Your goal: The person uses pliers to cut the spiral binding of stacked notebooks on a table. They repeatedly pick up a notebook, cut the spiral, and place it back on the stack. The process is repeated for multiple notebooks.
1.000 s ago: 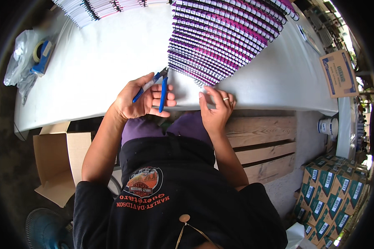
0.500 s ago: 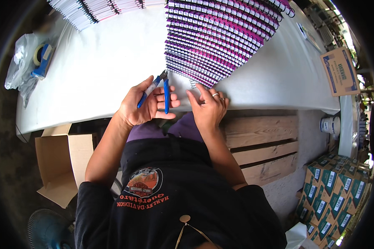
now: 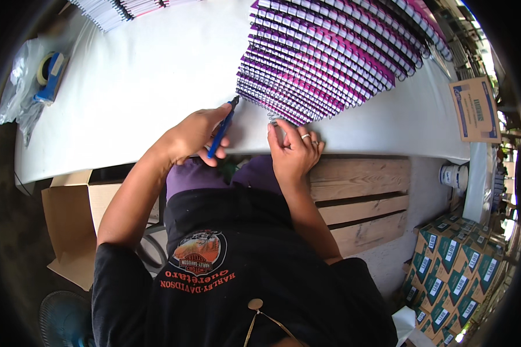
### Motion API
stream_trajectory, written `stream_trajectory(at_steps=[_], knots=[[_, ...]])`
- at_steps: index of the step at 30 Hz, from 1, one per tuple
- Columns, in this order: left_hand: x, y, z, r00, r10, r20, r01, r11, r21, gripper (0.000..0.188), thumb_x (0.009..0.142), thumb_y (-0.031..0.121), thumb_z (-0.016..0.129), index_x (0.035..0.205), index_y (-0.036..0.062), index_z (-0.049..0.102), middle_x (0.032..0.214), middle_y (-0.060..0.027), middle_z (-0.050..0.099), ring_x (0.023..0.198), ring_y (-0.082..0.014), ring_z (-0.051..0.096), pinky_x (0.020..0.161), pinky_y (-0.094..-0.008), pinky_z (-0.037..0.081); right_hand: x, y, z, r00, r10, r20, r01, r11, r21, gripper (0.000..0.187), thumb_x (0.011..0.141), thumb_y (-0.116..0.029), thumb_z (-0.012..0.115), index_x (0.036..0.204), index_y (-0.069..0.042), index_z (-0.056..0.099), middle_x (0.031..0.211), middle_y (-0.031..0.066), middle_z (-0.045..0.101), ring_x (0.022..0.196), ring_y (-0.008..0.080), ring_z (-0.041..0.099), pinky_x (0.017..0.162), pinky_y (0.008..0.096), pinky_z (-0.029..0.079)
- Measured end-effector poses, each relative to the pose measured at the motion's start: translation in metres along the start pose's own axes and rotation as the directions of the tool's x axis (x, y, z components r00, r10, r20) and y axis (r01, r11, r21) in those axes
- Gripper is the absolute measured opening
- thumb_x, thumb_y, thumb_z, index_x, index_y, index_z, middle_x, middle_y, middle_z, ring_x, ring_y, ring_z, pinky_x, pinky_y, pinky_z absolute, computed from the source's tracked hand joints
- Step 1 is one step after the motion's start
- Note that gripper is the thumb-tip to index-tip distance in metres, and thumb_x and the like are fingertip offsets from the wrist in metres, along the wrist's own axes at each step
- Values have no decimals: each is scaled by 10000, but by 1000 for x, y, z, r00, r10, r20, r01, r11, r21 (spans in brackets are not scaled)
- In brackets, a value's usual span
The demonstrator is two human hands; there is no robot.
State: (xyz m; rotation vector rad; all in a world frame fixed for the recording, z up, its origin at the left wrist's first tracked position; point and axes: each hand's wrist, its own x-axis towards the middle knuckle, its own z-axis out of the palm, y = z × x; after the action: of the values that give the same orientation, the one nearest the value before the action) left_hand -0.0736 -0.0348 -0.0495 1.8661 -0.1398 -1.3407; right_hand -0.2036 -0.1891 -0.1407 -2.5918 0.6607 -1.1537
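My left hand (image 3: 198, 136) is closed on blue-handled cutting pliers (image 3: 222, 133). Their dark jaws point up at the near left corner of a fanned row of spiral-bound notebooks (image 3: 318, 58) with purple and pink covers. At the row's near end, a loose end of spiral wire (image 3: 273, 117) sticks out toward me. My right hand (image 3: 296, 151), with a ring on one finger, has its thumb and index finger together at that wire end. The fingertips partly hide the wire.
Everything lies on a white-covered table (image 3: 139, 87). More spiral-bound notebooks (image 3: 107, 11) stand at the far left. A blue tape dispenser (image 3: 51, 78) rests by a plastic bag (image 3: 20, 87). At right is a cardboard box (image 3: 476, 110); an open carton (image 3: 69, 225) sits below left.
My left hand has turned over and closed around the pliers, which lay spread in the open palm. The notebooks appear shifted right in view. My right hand stays by the wire end.
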Motion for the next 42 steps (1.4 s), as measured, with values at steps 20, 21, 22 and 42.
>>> stream_trajectory(at_steps=[20,21,22,42], knots=[[8,-24,14,923,262,281,63,617,-784,554,986,459,242,1169,-3,487,824,-82,553,735,-195,577,638,-391,548,-4,4,3,1000,-16,7,16,1000,-26,166,708,-316,757,841,-229,709,663,-54,533,649,168,493,628,329,305],[4,-18,12,952,218,216,-48,801,-597,529,986,441,265,1154,-7,492,799,-80,553,729,-195,582,627,-381,538,-4,5,3,1000,-19,-2,19,1000,-22,168,708,-316,757,842,-228,709,661,-52,529,648,168,492,628,329,304],[2,-11,9,988,123,95,-87,942,-324,505,986,422,287,1140,-11,496,775,-79,554,723,-195,588,616,-371,529,-4,5,4,1000,-22,-7,22,1000,-20,170,708,-317,757,844,-227,709,658,-50,525,648,169,491,628,328,304],[8,-58,-136,346,738,-580,212,540,814,524,819,270,644,1284,119,456,1134,-122,534,1082,-295,488,934,-453,331,17,-61,1,899,-253,357,68,887,457,160,781,-209,704,918,-134,671,646,-8,514,646,198,502,643,330,339]])
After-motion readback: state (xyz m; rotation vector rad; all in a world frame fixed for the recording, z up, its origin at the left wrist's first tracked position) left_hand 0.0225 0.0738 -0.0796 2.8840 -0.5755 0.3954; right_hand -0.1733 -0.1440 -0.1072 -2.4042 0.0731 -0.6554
